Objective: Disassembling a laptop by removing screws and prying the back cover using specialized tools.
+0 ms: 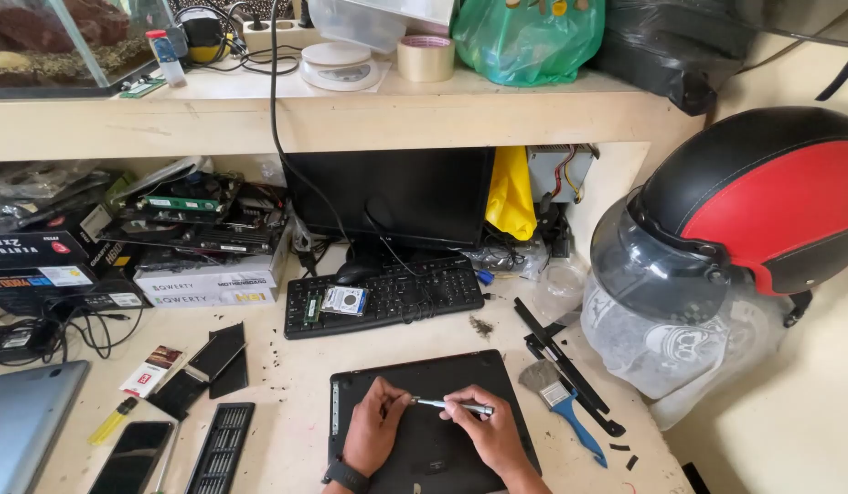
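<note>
A black laptop [415, 370] lies bottom side up on the desk in front of me. My right hand [488, 430] holds a thin silver screwdriver [453, 403] nearly level above it, tip pointing left. My left hand [376, 423], with a black watch at the wrist, rests on the laptop base and its fingertips pinch at the screwdriver's tip. What sits between those fingertips is too small to tell.
A blue-handled brush [563, 405] and black plastic strips [559, 361] lie to the right. A keyboard [384, 295] carrying a hard drive [343, 300] sits behind, under a monitor [387, 197]. A red-and-black helmet [735, 220] is at right. Left: bit case [221, 448], phone [131, 457], yellow lighter [113, 421], grey laptop [26, 421].
</note>
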